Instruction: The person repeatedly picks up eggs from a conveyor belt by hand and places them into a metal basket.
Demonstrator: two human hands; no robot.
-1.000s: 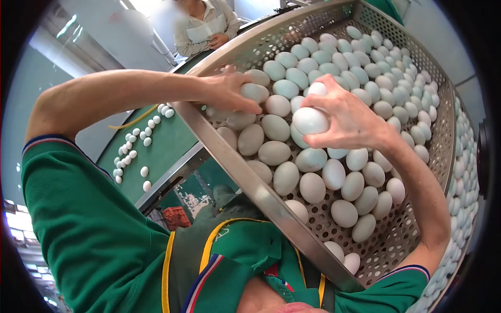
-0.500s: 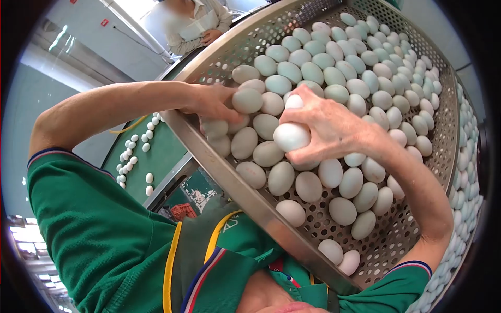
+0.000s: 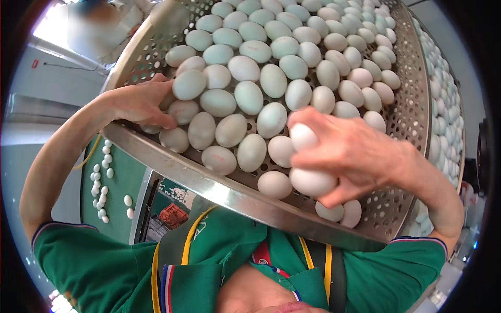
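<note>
My right hand (image 3: 352, 156), blurred by motion, is closed on two pale eggs, an upper egg (image 3: 304, 136) and a lower egg (image 3: 313, 180), over the near right part of a perforated metal tray (image 3: 219, 190). At the tray's left end, my left hand (image 3: 143, 104) reaches over the wall with thumb and fingers apart. Its fingertips are against or beside a pinkish egg (image 3: 182, 111) and a bluish egg (image 3: 189, 84); no firm grip shows. Many white, bluish and greenish eggs (image 3: 248, 97) lie across the tray floor.
Several eggs (image 3: 99, 188) lie in a loose line on a green surface (image 3: 117, 167) at left, below the tray. An orange crate (image 3: 174, 215) shows low down. Another mass of eggs (image 3: 443, 104) is beyond the tray's right wall. A person (image 3: 99, 31) is at upper left.
My right hand has moved toward the tray's near right side, still holding two eggs. My left hand stays at the left end, its thumb and fingers spread. The camera view has turned.
</note>
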